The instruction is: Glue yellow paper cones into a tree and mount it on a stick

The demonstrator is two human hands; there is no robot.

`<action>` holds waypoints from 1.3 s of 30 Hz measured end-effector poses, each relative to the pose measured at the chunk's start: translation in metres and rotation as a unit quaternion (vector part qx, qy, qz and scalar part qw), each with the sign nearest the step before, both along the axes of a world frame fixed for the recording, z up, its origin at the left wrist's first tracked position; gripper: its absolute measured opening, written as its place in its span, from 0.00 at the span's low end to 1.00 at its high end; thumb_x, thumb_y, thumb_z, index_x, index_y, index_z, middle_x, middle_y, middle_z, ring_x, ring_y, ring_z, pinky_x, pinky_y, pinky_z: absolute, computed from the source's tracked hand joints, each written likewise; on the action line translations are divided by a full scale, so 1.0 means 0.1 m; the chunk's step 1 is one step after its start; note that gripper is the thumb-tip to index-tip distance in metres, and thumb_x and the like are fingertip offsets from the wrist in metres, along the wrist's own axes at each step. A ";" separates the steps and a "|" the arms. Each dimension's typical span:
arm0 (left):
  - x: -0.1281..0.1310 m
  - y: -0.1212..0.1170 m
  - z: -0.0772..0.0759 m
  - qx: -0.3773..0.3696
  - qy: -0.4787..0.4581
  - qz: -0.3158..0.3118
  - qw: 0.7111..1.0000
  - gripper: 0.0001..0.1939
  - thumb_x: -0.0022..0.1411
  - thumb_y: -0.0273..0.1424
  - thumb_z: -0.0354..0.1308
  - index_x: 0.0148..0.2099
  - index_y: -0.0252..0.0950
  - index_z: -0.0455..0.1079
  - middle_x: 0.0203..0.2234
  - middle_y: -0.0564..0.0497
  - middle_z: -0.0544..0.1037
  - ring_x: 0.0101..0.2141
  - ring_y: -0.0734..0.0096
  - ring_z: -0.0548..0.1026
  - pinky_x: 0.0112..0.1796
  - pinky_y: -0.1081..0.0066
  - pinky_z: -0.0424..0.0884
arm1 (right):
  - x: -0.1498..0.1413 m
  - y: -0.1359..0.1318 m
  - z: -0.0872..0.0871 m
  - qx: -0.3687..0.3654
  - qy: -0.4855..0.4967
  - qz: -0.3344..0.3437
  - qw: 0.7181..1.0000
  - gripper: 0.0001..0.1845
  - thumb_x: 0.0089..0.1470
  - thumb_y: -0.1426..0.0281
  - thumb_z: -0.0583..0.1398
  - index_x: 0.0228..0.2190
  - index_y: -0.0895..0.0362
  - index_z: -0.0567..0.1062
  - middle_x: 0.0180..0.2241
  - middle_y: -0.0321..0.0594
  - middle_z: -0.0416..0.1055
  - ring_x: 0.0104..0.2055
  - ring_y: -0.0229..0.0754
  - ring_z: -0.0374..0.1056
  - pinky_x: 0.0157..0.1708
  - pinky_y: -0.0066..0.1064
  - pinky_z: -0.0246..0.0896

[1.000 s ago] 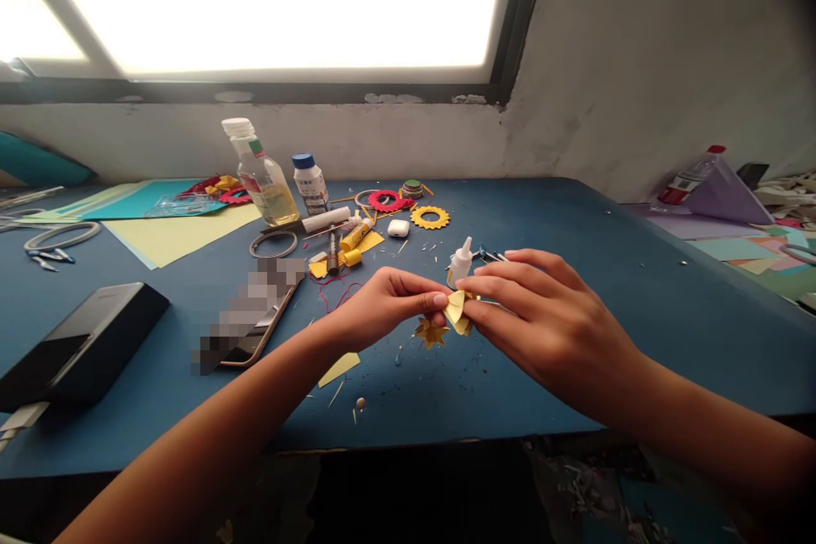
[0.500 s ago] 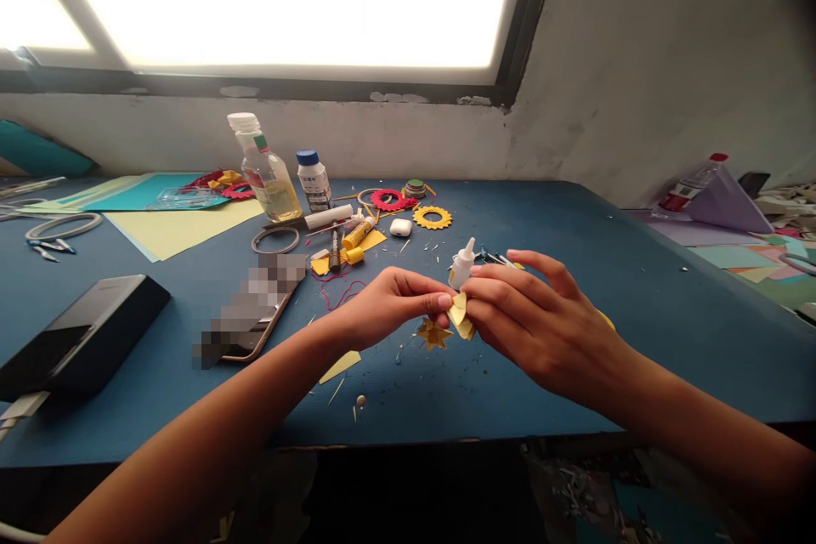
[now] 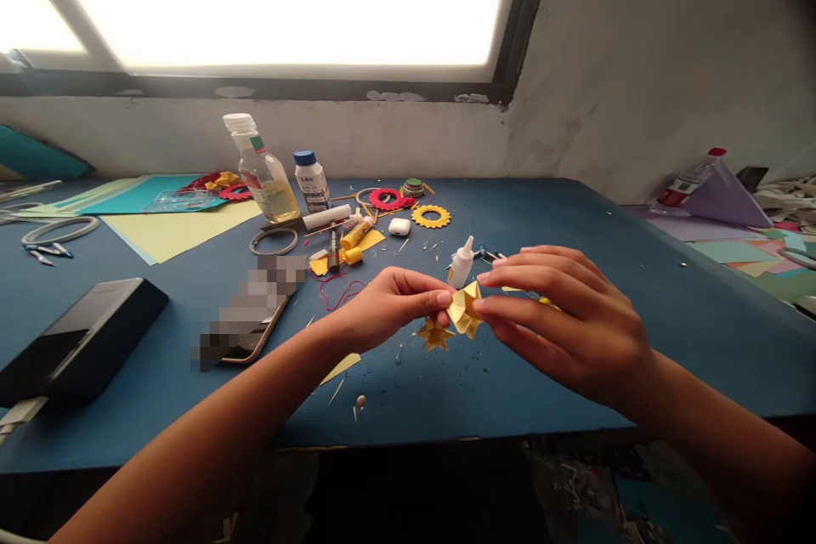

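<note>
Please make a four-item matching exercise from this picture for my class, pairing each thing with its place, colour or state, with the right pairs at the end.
Things
1. Folded pale-yellow paper piece
2. Small squeeze bottle
3. Tall bottle
4. Black box-shaped device

Places, colours or states
A. Partly filled with yellowish liquid
B. With a white connector at its near end
C. Pinched between the thumb and fingers of the left hand
D. White, with a pointed tip

Right pairs: 1-C, 2-D, 3-A, 4-B
</note>
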State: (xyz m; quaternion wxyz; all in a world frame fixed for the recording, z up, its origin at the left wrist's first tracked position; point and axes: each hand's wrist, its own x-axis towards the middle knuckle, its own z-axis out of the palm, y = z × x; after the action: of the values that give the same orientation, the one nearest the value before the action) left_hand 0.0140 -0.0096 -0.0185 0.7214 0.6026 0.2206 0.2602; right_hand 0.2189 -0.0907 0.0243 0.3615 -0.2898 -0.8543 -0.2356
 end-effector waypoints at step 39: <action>0.01 -0.01 0.01 -0.024 -0.050 -0.029 0.998 0.14 0.57 0.37 0.63 0.28 0.30 0.75 0.21 0.53 0.71 0.25 0.80 0.66 0.29 0.76 0.62 | -0.09 0.06 0.03 0.006 -0.079 -0.021 0.997 0.04 0.59 0.76 0.56 0.37 0.60 0.71 0.40 0.44 0.74 0.48 0.44 0.69 0.57 0.43 0.57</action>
State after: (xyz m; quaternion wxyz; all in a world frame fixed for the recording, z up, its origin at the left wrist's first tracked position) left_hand 0.0146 -0.0110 -0.0173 0.7529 0.5779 0.1726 0.2635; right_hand 0.2094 -0.0848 0.0272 0.2897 -0.2864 -0.8724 -0.2702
